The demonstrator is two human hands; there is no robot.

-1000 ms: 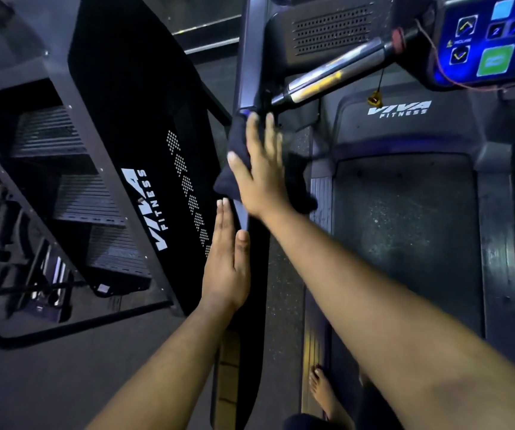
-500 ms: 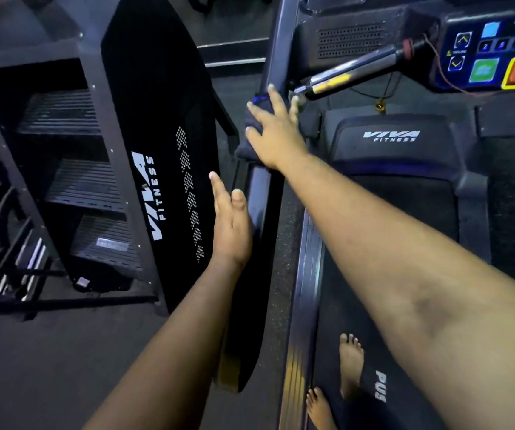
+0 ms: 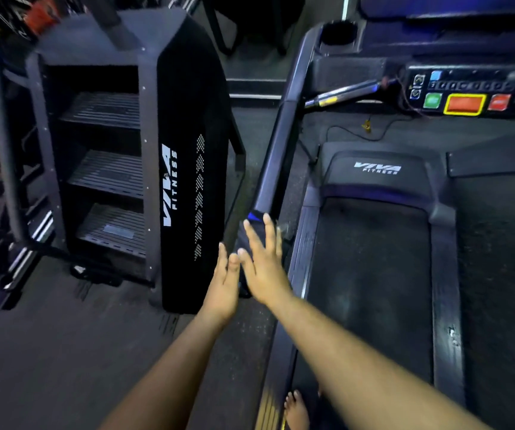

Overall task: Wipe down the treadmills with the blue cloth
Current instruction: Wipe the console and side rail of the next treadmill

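I stand on a dark Viva Fitness treadmill (image 3: 371,274). Its left handrail (image 3: 278,150) slopes down from the console toward me. My right hand (image 3: 264,262) lies flat with straight fingers on the blue cloth (image 3: 251,226), pressing it against the lower part of that rail. Only the cloth's dark edge and a bright blue corner show past my fingers. My left hand (image 3: 223,283) is flat and straight-fingered just left of the right hand, beside the rail, holding nothing.
A black Viva Fitness stair machine (image 3: 144,169) stands close on the left, with a narrow floor gap between it and the rail. The treadmill console (image 3: 467,94) with green, orange and red buttons is at the upper right. My bare foot (image 3: 295,411) shows at the bottom.
My right hand has slid the cloth down the handrail from near the console toward me. The left hand stayed flat beside the rail, and the view has pulled back.
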